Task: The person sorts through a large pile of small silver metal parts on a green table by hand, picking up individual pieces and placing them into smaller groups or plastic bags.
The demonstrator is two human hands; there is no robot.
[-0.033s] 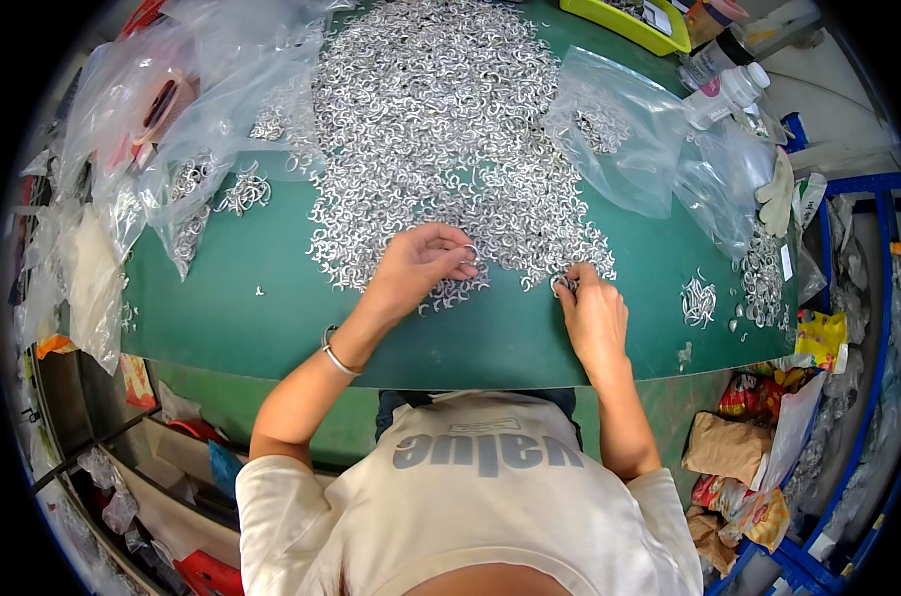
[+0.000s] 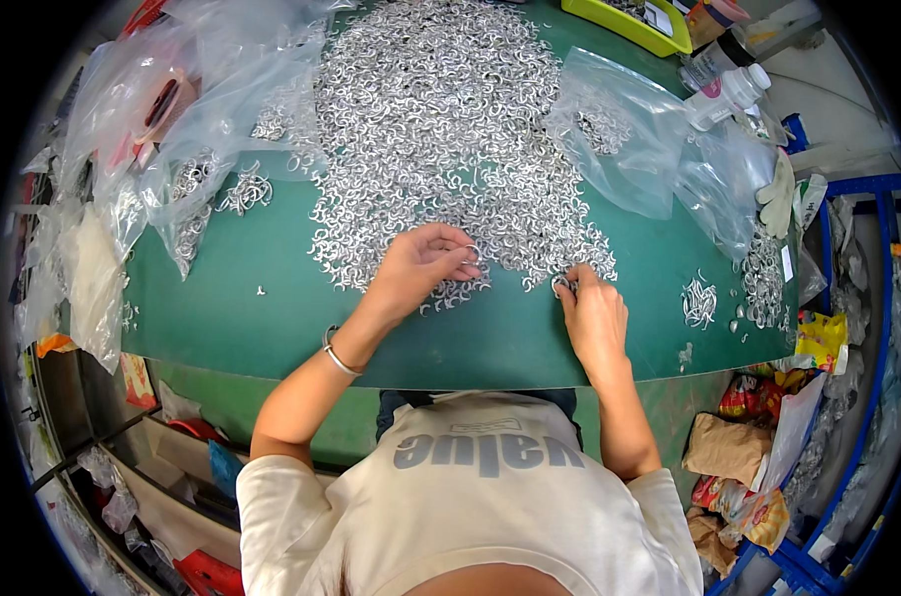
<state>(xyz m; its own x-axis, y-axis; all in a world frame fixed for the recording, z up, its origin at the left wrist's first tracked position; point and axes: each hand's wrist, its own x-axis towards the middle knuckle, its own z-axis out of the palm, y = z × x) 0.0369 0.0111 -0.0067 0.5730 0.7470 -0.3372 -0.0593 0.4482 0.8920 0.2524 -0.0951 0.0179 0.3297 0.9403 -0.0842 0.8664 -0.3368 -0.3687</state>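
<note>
The green-topped desk (image 2: pixel 272 318) curves away at the rim, its far corners cut off; a broad heap of small curved silver metal pieces (image 2: pixel 440 119) covers its middle, too fine to tell one from another; clear crumpled plastic bags (image 2: pixel 629 149) lie right and left of the heap, hiding whatever sits beneath; a yellow plastic tray (image 2: pixel 629 25) is cropped at the top edge; the left hand (image 2: pixel 420 268) rests on the heap's near edge, fingers curled round a few pieces; the right hand (image 2: pixel 594 318) pinches pieces at its fingertips, how many I cannot tell; a thin silver bracelet (image 2: pixel 336 356) circles the left wrist.
</note>
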